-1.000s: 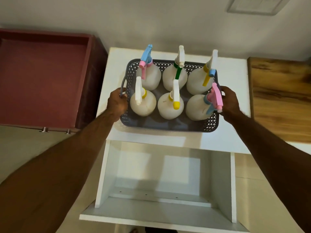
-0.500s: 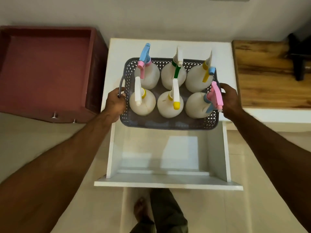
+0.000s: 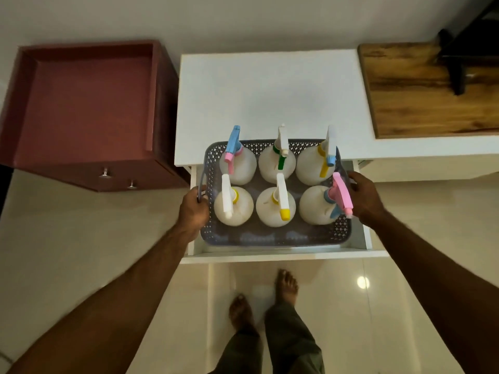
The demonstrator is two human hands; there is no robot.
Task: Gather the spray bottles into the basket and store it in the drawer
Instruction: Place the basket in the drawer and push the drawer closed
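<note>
**Basket in the open drawer**

My left hand (image 3: 194,209) grips the grey handle on the left side of the basket (image 3: 270,237); my right hand (image 3: 364,197) is at the basket's right edge, fingers curled over it, though the pink sprayer partly hides the grip. The basket sits within the open white drawer (image 3: 283,257), its back end under the edge of the white worktop (image 3: 267,98); whether it rests on the drawer's floor I cannot tell. Six white bottles (image 3: 275,209) stand upright in it in two rows of three; their sprayers are blue, white and pink. A dark red cabinet (image 3: 86,109) stands to the left; a wooden top (image 3: 421,103) lies to the right; my bare feet (image 3: 286,286) are on the tiled floor below the drawer.
</note>
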